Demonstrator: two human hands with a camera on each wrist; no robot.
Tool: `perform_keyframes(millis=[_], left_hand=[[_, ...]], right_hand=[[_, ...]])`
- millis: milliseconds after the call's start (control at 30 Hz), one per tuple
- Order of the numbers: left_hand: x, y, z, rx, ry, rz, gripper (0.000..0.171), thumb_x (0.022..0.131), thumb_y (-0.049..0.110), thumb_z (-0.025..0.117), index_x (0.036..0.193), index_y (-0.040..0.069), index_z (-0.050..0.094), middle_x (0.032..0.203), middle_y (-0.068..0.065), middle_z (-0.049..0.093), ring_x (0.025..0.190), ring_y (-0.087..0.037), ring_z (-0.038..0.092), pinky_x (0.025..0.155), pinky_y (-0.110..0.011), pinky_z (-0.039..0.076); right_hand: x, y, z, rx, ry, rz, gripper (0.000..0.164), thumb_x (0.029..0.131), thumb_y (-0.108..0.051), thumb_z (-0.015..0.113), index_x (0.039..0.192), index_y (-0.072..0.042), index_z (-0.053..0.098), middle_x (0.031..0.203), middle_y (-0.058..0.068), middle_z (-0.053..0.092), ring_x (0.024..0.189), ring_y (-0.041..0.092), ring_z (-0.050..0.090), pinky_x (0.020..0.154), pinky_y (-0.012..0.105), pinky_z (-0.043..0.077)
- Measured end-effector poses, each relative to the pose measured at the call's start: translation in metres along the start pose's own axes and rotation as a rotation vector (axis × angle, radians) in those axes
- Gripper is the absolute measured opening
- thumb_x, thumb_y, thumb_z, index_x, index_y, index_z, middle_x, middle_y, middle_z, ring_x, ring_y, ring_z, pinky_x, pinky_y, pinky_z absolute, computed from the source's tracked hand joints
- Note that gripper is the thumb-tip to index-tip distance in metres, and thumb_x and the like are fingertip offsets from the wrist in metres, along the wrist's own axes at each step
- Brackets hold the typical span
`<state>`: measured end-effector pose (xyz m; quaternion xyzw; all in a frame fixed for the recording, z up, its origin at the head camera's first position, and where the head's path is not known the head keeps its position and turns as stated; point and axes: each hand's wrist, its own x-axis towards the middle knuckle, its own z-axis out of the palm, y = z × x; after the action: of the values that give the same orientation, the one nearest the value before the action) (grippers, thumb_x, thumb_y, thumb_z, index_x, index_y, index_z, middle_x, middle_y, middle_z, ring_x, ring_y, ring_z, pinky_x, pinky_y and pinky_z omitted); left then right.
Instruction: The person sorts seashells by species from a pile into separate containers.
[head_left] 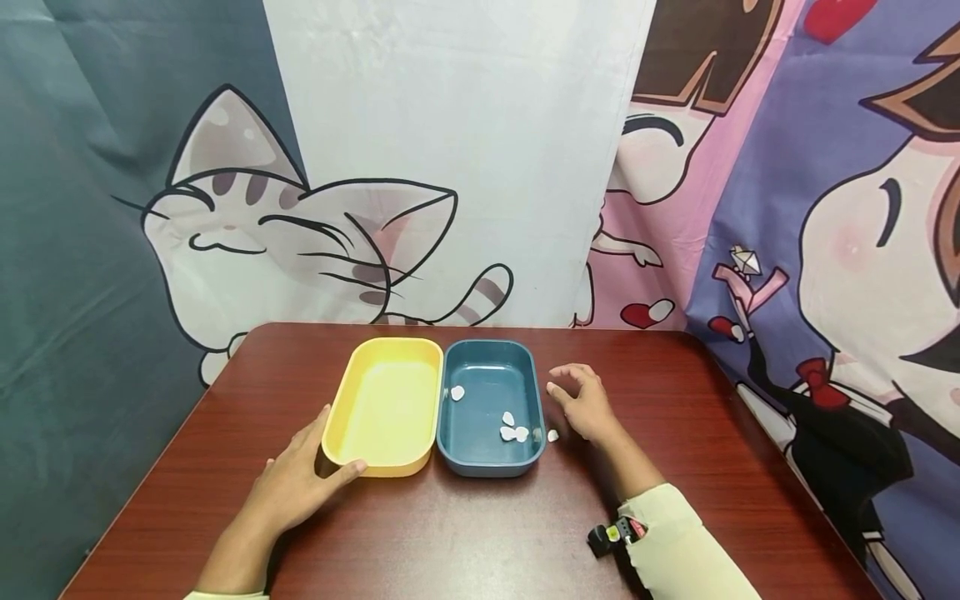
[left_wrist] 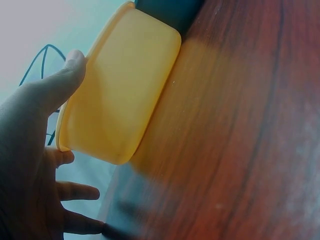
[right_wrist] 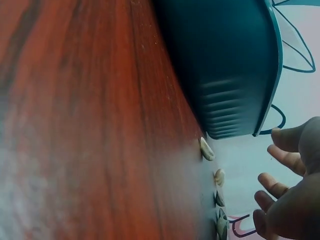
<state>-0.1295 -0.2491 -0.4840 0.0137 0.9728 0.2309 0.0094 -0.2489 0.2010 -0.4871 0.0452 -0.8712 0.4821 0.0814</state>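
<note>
My left hand touches the near left corner of the yellow tray. Its thumb lies on the front rim, and in the left wrist view the other fingers stretch out past the tray's end. Joined side by side to it is a blue tray with several small white shells inside, plus one shell by its left wall. My right hand hovers right of the blue tray, fingers loosely bent, holding nothing visible. Another shell lies on the table just below that hand; the right wrist view shows several shells there.
The trays stand on a dark red wooden table. Behind it hangs a cloth backdrop with cartoon figures. A small black device is strapped at the right sleeve.
</note>
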Motion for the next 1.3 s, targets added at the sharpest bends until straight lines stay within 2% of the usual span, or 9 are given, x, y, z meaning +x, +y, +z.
perform_keyframes(millis=[100, 167, 200, 233, 333, 400, 467, 900, 1300], left_hand=[[0.0, 0.0, 0.0, -0.004, 0.0, 0.002, 0.117, 0.095, 0.08, 0.064, 0.177, 0.015, 0.012, 0.173, -0.03, 0.036, 0.148, -0.062, 0.048, 0.105, -0.094, 0.033], [0.001, 0.0, 0.001, -0.008, 0.002, 0.002, 0.117, 0.095, 0.081, 0.063, 0.177, 0.015, 0.013, 0.174, -0.029, 0.036, 0.15, -0.061, 0.047, 0.106, -0.094, 0.033], [0.001, 0.0, 0.001, -0.011, 0.005, 0.002, 0.116, 0.095, 0.081, 0.063, 0.177, 0.016, 0.014, 0.174, -0.028, 0.037, 0.15, -0.06, 0.047, 0.107, -0.094, 0.033], [0.001, 0.0, 0.001, -0.013, 0.007, 0.002, 0.116, 0.094, 0.081, 0.063, 0.177, 0.016, 0.014, 0.174, -0.028, 0.037, 0.151, -0.059, 0.047, 0.107, -0.093, 0.032], [0.001, 0.0, 0.0, -0.012, 0.008, 0.003, 0.116, 0.094, 0.081, 0.063, 0.177, 0.016, 0.015, 0.173, -0.028, 0.038, 0.152, -0.058, 0.046, 0.108, -0.093, 0.033], [0.001, 0.0, -0.001, -0.008, 0.006, 0.003, 0.116, 0.095, 0.081, 0.063, 0.177, 0.015, 0.015, 0.173, -0.028, 0.039, 0.151, -0.058, 0.046, 0.107, -0.093, 0.033], [0.0, 0.0, -0.001, -0.006, 0.001, 0.001, 0.116, 0.095, 0.081, 0.063, 0.177, 0.015, 0.014, 0.173, -0.029, 0.039, 0.151, -0.059, 0.046, 0.107, -0.093, 0.033], [0.0, 0.0, 0.0, -0.02, -0.01, -0.003, 0.117, 0.095, 0.082, 0.062, 0.177, 0.016, 0.013, 0.175, -0.026, 0.037, 0.154, -0.056, 0.044, 0.108, -0.093, 0.032], [0.0, 0.0, -0.001, -0.009, -0.003, 0.002, 0.116, 0.095, 0.079, 0.064, 0.177, 0.015, 0.013, 0.174, -0.026, 0.038, 0.154, -0.056, 0.044, 0.106, -0.094, 0.033]], right_hand=[[0.001, 0.002, 0.0, -0.028, 0.013, 0.053, 0.029, 0.102, -0.012, 0.077, 0.129, -0.001, 0.074, 0.146, 0.022, 0.06, 0.107, 0.039, 0.069, 0.082, 0.04, 0.061], [0.002, 0.003, -0.001, -0.05, 0.016, 0.086, 0.03, 0.102, -0.015, 0.077, 0.129, -0.003, 0.073, 0.146, 0.021, 0.06, 0.088, 0.037, 0.07, 0.061, 0.034, 0.057], [0.002, 0.004, 0.0, -0.06, 0.018, 0.098, 0.03, 0.102, -0.016, 0.077, 0.129, -0.003, 0.074, 0.146, 0.02, 0.06, 0.086, 0.037, 0.07, 0.059, 0.034, 0.056], [0.003, 0.005, 0.0, -0.068, 0.018, 0.109, 0.03, 0.102, -0.017, 0.077, 0.129, -0.004, 0.073, 0.146, 0.02, 0.06, 0.09, 0.038, 0.07, 0.064, 0.036, 0.056], [0.006, 0.009, 0.002, -0.108, 0.023, 0.126, 0.031, 0.102, -0.02, 0.078, 0.128, -0.004, 0.074, 0.146, 0.02, 0.06, 0.122, 0.04, 0.059, 0.097, 0.053, 0.05], [0.008, 0.012, 0.003, -0.129, 0.024, 0.129, 0.031, 0.101, -0.021, 0.078, 0.127, -0.004, 0.074, 0.146, 0.021, 0.061, 0.135, 0.042, 0.049, 0.107, 0.063, 0.039], [0.01, 0.015, 0.004, -0.14, 0.017, 0.132, 0.032, 0.101, -0.022, 0.078, 0.126, -0.004, 0.074, 0.145, 0.023, 0.06, 0.138, 0.045, 0.046, 0.112, 0.07, 0.032], [0.022, 0.023, 0.006, -0.245, -0.064, 0.122, 0.03, 0.102, -0.018, 0.074, 0.129, -0.007, 0.076, 0.145, 0.027, 0.06, 0.14, 0.052, 0.047, 0.111, 0.082, 0.03], [0.024, 0.026, 0.01, -0.248, -0.085, 0.146, 0.032, 0.099, -0.017, 0.077, 0.13, -0.009, 0.078, 0.149, 0.027, 0.052, 0.14, 0.05, 0.041, 0.108, 0.074, 0.029]])
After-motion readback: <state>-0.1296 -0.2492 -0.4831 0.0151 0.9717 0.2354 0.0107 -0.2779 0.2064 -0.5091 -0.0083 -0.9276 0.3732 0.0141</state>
